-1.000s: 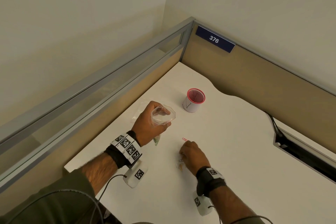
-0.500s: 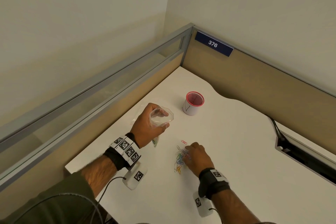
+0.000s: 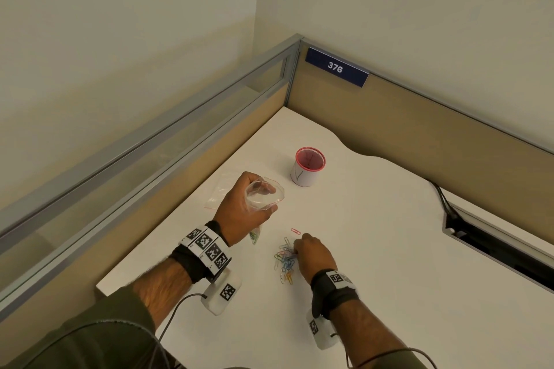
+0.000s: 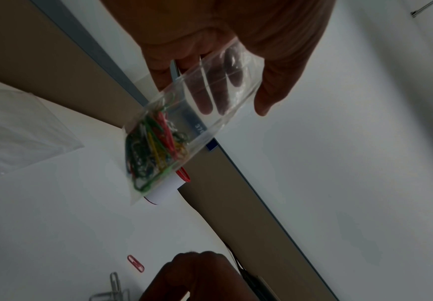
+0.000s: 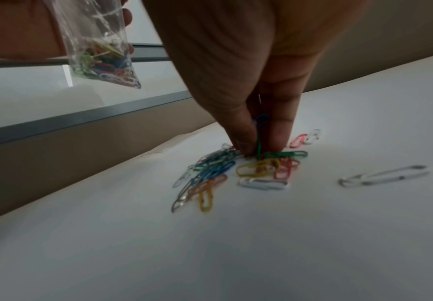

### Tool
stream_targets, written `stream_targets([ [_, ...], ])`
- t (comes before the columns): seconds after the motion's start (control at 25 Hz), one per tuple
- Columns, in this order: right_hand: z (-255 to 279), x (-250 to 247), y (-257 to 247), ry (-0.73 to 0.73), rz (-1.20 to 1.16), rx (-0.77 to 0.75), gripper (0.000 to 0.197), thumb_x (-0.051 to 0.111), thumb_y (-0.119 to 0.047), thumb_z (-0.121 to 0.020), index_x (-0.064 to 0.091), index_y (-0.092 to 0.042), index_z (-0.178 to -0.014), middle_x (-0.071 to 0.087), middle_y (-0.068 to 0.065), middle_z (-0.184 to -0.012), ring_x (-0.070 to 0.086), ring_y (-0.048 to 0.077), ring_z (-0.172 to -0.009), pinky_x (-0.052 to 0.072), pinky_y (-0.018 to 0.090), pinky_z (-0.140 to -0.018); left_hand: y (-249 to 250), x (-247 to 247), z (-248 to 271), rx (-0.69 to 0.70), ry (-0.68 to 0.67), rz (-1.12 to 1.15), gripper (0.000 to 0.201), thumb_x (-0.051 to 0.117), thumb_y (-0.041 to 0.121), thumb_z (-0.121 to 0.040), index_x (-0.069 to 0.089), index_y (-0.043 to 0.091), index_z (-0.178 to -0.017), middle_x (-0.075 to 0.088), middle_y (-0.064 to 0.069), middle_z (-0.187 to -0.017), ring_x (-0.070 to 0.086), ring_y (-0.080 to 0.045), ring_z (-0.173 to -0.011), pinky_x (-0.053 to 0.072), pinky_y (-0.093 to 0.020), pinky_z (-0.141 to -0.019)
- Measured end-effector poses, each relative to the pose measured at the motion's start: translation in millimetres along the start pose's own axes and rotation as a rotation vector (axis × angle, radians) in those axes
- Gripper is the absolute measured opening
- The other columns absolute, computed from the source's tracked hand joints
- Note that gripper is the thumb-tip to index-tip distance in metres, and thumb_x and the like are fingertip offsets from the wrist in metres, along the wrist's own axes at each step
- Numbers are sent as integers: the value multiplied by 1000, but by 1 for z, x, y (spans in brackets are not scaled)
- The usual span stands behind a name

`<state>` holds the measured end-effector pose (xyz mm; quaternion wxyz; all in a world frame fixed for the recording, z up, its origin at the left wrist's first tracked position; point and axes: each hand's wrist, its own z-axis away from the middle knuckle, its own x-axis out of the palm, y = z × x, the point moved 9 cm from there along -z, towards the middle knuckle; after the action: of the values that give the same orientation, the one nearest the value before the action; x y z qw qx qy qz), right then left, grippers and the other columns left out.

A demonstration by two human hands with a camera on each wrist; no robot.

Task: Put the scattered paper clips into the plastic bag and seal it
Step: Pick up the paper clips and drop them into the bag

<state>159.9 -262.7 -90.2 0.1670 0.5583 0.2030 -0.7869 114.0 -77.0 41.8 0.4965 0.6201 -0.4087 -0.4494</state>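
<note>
My left hand (image 3: pixel 239 210) holds a small clear plastic bag (image 3: pixel 263 196) above the white desk, its mouth spread open upward. Several coloured clips (image 4: pixel 156 146) lie in the bag's bottom (image 5: pixel 104 61). A pile of coloured paper clips (image 3: pixel 284 262) lies on the desk in front of me. My right hand (image 3: pixel 311 255) is down on the pile's right side, thumb and fingers (image 5: pixel 246 130) pinching a few clips (image 5: pixel 260 134) upright. One red clip (image 3: pixel 295 231) lies alone just beyond the pile (image 4: pixel 135 263).
A red-rimmed white cup (image 3: pixel 307 166) stands farther back on the desk (image 3: pixel 389 234). A second clear bag (image 3: pixel 223 192) lies flat left of my left hand. Partition walls close the left and back sides. A cable slot (image 3: pixel 494 243) opens at the right.
My right hand slid right and back off the pile, uncovering the clips that it hid a second ago. The left hand kept the bag in place.
</note>
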Motion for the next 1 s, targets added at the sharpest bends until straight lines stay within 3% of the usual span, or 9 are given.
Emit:
stream_targets([
  [0.16, -7, -18, 23, 18, -206, 135, 17, 54, -12, -90, 68, -12, -99, 68, 7, -106, 64, 24, -96, 52, 30, -88, -3, 0, -4, -7, -2, -8, 44, 77, 35, -74, 54, 25, -110, 66, 2, -116, 62, -14, -118, 51, -42, -105],
  [0.36, 12, -75, 41, 188, -712, 246, 14, 64, 0, -83, 73, -10, -81, 72, 8, -78, 69, 23, -72, 60, 39, -77, -9, 4, -11, -17, -7, -22, 46, 77, 35, -73, 54, 23, -111, 67, 3, -115, 63, -13, -118, 51, -44, -106],
  [0.52, 31, -154, 19, 353, -925, 149, 13, 67, -2, -84, 74, -13, -84, 73, 3, -78, 70, 15, -68, 58, 21, -69, -12, 13, -15, -22, -26, -46, 41, 79, 27, -78, 52, 31, -108, 67, 4, -115, 62, -10, -118, 52, -43, -105],
  [0.68, 39, -218, -27, 441, -879, -22, 12, 67, -8, -86, 74, -15, -93, 70, -9, -80, 68, 8, -72, 54, 10, -71, -10, 22, -18, 1, -35, -66, 43, 80, 15, -81, 52, 26, -111, 67, 7, -112, 63, -7, -114, 52, -37, -103],
  [0.76, 39, -233, -49, 457, -761, -98, 13, 67, -8, -86, 74, -16, -93, 68, -11, -81, 65, 5, -74, 52, 8, -72, -5, 27, -19, 14, -46, -81, 45, 80, 14, -82, 50, 34, -109, 65, 12, -110, 62, -3, -111, 52, -32, -99],
  [0.92, 30, -229, -83, 344, -416, -200, 13, 64, -13, -88, 73, -14, -98, 70, 2, -95, 63, 16, -83, 56, 30, -80, -7, 34, -20, 1, -60, -92, 50, 81, 24, -77, 47, 49, -104, 64, 25, -100, 65, 0, -101, 52, -29, -86],
  [1.0, 30, -229, -86, 328, -354, -203, 16, 62, -14, -90, 72, -15, -103, 70, 3, -100, 64, 17, -88, 55, 32, -84, -7, 37, -20, 0, -64, -99, 53, 81, 24, -76, 47, 54, -103, 64, 30, -98, 64, 3, -98, 51, -28, -84],
])
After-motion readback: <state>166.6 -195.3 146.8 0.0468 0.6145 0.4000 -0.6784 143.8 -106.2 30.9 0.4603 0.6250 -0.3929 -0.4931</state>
